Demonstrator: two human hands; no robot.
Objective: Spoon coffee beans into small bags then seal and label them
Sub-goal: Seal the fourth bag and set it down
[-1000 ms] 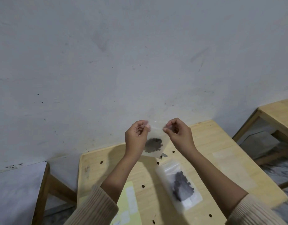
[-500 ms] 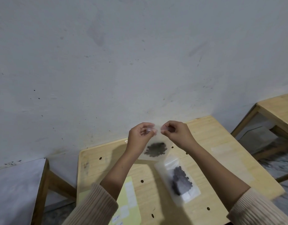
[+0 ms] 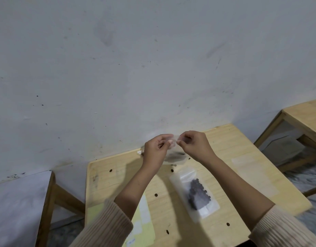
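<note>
Fingers [image 3: 169, 142] of left hand [image 3: 154, 151] and right hand [image 3: 195, 146] pinch the small bag [image 3: 175, 157] top edge, pinches closer together than a second ago: seal probably nearly closed. Bag hangs above surface [image 3: 233, 139]; second filled bag [image 3: 194, 191] at 5 o'clock.

Wooden table [image 3: 225, 148] bears a bean-filled bag [image 3: 194, 191] and yellow sheet [image 3: 146, 230].

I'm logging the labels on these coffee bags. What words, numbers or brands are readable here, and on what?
No text can be read.
Label sheet: faint bluish marks by its near edge, too blurred to read.
White label on the table bag: blank or too small to tell.
Held bag: motion-blurred, no print visible.
</note>
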